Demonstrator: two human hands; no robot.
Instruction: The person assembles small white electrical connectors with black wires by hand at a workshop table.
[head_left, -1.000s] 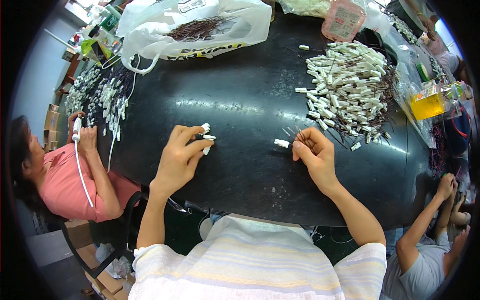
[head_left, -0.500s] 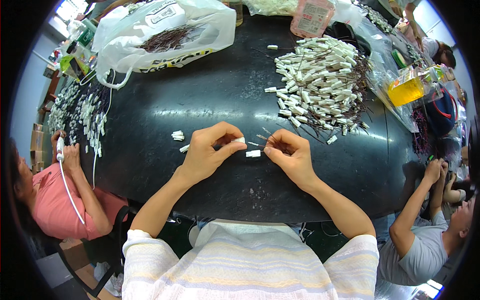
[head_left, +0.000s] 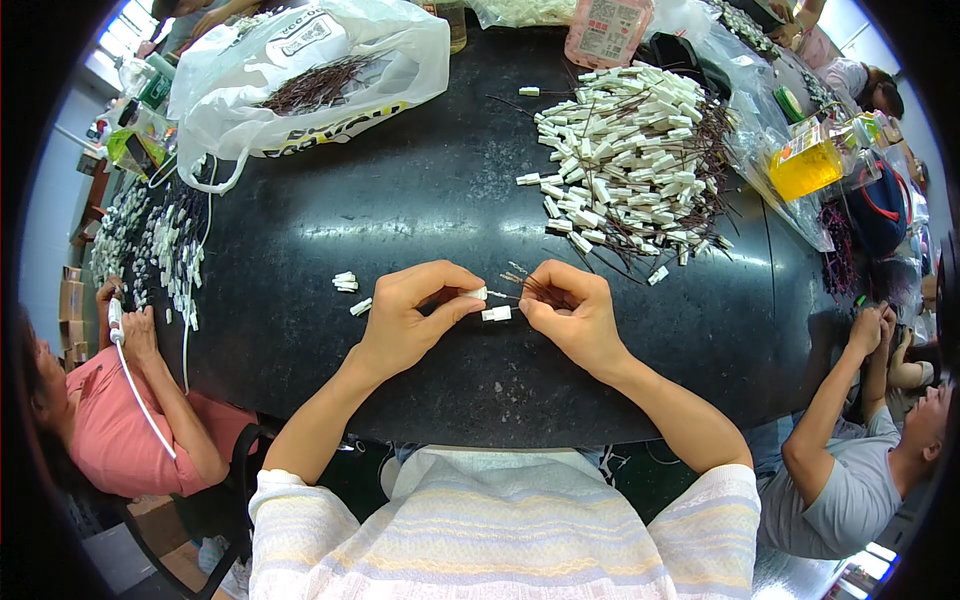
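Observation:
My left hand [head_left: 412, 318] pinches a small white plastic connector [head_left: 477, 294] between thumb and fingers, just above the black round table [head_left: 400, 200]. My right hand [head_left: 572, 312] holds a thin bundle of dark wires [head_left: 530, 287] whose tips point toward that connector. A second white connector [head_left: 496, 314] lies on the table between my two hands. Three loose white connectors [head_left: 347, 288] lie left of my left hand.
A big heap of white connectors with dark wires [head_left: 630, 165] lies at the far right. A white plastic bag holding dark wires [head_left: 310, 75] sits far left. More wired connectors [head_left: 155, 245] line the left edge. One person sits at the left, another at the right.
My hands have come together at the table's near middle; a second ago they were apart. The left hand left small connectors on the table to its left.

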